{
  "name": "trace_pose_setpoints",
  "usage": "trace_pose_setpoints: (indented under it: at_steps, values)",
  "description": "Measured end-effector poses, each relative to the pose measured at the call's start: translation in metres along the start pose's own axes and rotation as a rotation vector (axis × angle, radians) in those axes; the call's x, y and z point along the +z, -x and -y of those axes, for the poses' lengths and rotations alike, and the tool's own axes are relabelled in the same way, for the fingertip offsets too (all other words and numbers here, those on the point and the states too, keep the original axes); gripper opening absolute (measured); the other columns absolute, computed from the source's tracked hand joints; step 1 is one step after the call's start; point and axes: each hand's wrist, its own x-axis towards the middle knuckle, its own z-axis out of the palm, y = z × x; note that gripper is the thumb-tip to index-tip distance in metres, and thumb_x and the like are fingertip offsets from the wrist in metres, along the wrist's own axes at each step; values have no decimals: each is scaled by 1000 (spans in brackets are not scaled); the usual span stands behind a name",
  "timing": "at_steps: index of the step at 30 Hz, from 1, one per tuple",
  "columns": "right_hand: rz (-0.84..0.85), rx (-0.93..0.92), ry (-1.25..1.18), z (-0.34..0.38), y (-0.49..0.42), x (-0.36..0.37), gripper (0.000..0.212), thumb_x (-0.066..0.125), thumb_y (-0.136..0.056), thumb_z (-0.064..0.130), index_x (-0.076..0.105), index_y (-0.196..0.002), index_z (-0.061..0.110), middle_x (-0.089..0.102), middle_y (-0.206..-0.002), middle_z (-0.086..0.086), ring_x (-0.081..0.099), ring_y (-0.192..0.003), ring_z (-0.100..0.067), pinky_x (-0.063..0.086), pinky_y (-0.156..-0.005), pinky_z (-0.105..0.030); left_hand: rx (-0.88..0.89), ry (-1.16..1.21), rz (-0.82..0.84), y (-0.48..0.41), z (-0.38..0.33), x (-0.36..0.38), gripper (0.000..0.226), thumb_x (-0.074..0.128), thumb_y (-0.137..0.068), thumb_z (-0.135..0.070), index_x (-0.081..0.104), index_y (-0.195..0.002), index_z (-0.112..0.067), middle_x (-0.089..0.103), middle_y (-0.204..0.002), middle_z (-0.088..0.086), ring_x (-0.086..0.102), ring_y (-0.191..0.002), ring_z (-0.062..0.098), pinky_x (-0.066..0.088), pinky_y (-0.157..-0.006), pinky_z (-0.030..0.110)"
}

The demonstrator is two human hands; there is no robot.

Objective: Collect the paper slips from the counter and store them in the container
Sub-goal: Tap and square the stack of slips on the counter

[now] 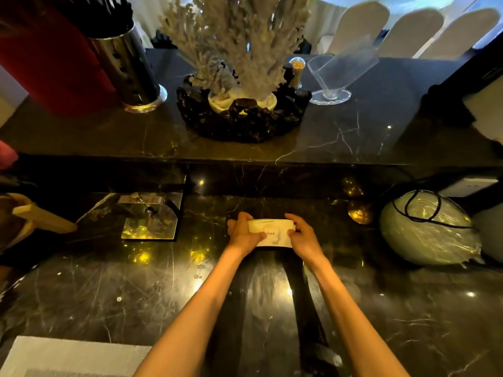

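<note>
Dark marble with pale veins makes up the tabletop (109, 289) in front of me, glossy and dotted with yellow light reflections, and a raised ledge (353, 131) of the same stone runs across behind it. At the far left on the ledge stands a red cylinder (49, 55), and just beside it a shiny metal holder (130, 66) filled with dark sticks. Below, on the lower level, a wooden piece (43, 217) juts in from the left edge, and to its right sits a mirrored metal stand (152, 219) reflecting the stone. In the near left corner lies a pale grey mat (68, 357).

At the middle of the ledge a dried pale plant (239, 42) rises out of a dark, knobbly base (239, 123). Below it, over the middle of the tabletop, I hold a stack of paper slips (275, 234) between both hands. My left hand (243, 232) grips the left end, thumb lying across the front face and fingers (239, 217) curled behind. The top slip is cream-coloured and shows the word "love". My right hand (302, 235) grips the right end the same way, fingers wrapped over the top edge. Whether the stack's lower edge touches the stone I cannot tell.

Right of the plant on the ledge stands a clear tilted container (340, 72) on a round foot, with a small capped jar (296, 69) just beside it. Farther right on the lower level rests a large round object wrapped in plastic film (427, 227), a dark cord looped over it. White-covered chairs (413, 28) line the background.
</note>
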Motion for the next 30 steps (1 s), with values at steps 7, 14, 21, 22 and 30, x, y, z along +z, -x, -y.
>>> trace_pose_setpoints:
  at_steps: [7,14,21,22,30]
  values:
    - [15,-182,138,-25,49,20,69,41,-88,-11,43,-145,28,43,-139,-14,43,-131,-27,39,-113,-43,277,90,-49,52,37,9,51,66,-80,5,50,-122,-19,55,-115,4,58,-104,17,43,-76,2]
    - [-244,-295,184,-47,83,56,78,47,-91,-8,27,-151,38,35,-152,-4,36,-142,-19,37,-115,-44,407,142,-153,82,50,29,64,56,-87,12,51,-137,-27,32,-147,5,41,-130,10,40,-97,1]
    - [-309,-361,181,-64,90,53,72,48,-94,-6,30,-148,38,31,-152,11,17,-145,-1,34,-115,-55,435,221,-205,92,57,40,70,58,-87,11,44,-136,-36,21,-157,-3,31,-129,-20,34,-96,-4]
    - [-307,-359,177,-63,89,54,70,48,-94,-5,30,-148,37,33,-154,8,18,-145,-2,34,-115,-54,431,221,-204,90,57,39,69,58,-87,11,44,-136,-35,23,-157,0,33,-128,-17,33,-95,-5]
    - [-278,-324,128,-56,87,60,58,53,-95,4,39,-145,29,40,-152,1,30,-147,-23,23,-120,-54,417,164,-183,86,58,33,64,60,-88,5,48,-131,-40,28,-158,-3,37,-137,9,33,-95,-5]
